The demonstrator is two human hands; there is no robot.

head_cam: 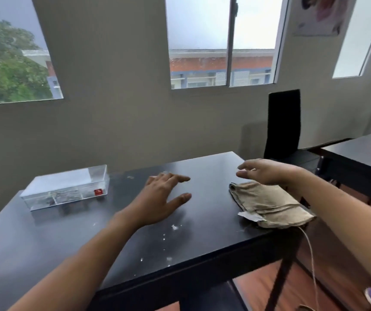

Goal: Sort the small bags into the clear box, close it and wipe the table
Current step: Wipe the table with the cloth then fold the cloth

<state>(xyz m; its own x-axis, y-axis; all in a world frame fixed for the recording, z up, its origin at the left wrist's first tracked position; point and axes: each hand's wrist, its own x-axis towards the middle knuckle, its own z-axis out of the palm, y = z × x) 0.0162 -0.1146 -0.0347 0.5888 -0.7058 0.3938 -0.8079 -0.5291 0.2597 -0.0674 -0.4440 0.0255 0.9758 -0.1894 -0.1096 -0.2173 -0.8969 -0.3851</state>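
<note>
The clear box [68,188] lies at the far left of the black table [45,239], its lid down, with small dark bags dimly visible inside and a red sticker on its right end. My left hand [161,198] hovers over the table's middle with fingers spread and holds nothing. A folded tan cloth [269,204] with a white tag rests at the table's right edge. My right hand [267,172] hangs just above the cloth's far end, fingers loosely extended and apart from it.
White crumbs and specks [168,241] dot the table near its front edge. A black chair [284,124] stands behind the right corner, with a second dark table [359,158] farther right. A thin cord [312,261] dangles from the cloth's edge.
</note>
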